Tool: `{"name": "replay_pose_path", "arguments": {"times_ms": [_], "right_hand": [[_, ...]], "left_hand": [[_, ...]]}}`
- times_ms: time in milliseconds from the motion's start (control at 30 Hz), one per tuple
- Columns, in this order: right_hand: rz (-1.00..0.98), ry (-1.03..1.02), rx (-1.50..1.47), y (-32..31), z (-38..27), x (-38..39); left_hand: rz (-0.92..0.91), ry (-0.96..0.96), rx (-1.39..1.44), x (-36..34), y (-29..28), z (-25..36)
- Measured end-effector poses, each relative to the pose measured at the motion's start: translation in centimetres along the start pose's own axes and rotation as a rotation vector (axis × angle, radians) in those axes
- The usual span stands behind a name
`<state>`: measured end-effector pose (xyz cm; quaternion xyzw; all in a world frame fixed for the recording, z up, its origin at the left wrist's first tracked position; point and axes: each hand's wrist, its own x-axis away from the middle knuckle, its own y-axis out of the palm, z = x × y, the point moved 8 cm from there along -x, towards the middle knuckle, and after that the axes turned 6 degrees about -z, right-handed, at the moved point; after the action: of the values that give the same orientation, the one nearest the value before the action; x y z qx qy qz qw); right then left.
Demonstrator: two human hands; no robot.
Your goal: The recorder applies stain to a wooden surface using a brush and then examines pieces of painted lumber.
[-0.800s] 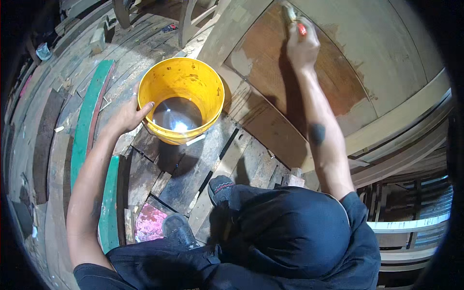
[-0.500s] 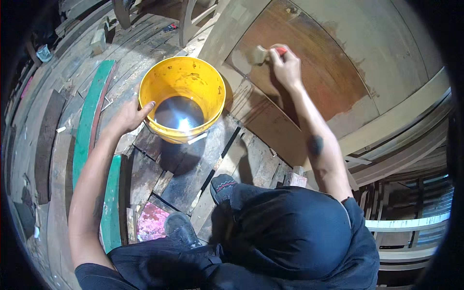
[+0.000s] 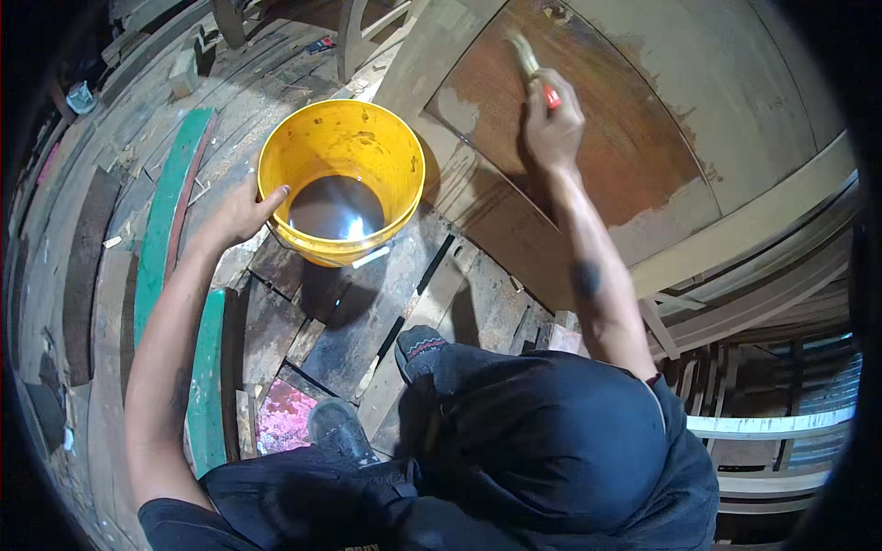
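My left hand (image 3: 247,208) grips the near-left rim of a yellow bucket (image 3: 386,165), which holds dark liquid (image 3: 322,207) at the bottom with a bright reflection on it. My right hand (image 3: 553,129) is closed on a paintbrush (image 3: 529,61) with a red handle, its pale bristles pointing up over a wooden door-like panel (image 3: 625,156). The panel's inset is wet brown across much of its middle, with paler patches along its edges and beside it.
Green-painted boards (image 3: 175,193) and bare timber pieces (image 3: 87,266) lie on the plank floor (image 3: 248,73) at left. Stacked wooden frames (image 3: 753,422) are at lower right. My shoes (image 3: 335,427) stand below the bucket beside a pink-speckled board (image 3: 285,418).
The brush swept down and left from the panel's top, then rose again, its bristles now pointing upward. The bucket and my left hand have shifted only slightly.
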<state>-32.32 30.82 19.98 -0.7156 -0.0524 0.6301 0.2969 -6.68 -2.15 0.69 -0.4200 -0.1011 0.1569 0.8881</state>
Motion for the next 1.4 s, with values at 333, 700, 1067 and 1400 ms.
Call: {"name": "replay_pose_path", "arguments": {"times_ms": [333, 700, 1067, 1400], "right_hand": [[-0.402, 0.173, -0.15, 5.4, -0.1, 5.0], [-0.305, -0.007, -0.044, 3.9, -0.7, 5.6], [-0.582, -0.071, -0.158, 9.3, -4.1, 9.4], [-0.365, 0.112, -0.07, 9.4, -3.7, 3.9]], "left_hand": [[-0.098, 0.015, -0.074, -0.3, 0.4, -0.8], [-0.058, 0.005, -0.033, -0.2, -0.7, 0.7], [-0.048, 0.02, -0.003, -0.9, 0.1, -0.5], [-0.148, -0.057, -0.085, -0.7, 0.5, -1.3]]}}
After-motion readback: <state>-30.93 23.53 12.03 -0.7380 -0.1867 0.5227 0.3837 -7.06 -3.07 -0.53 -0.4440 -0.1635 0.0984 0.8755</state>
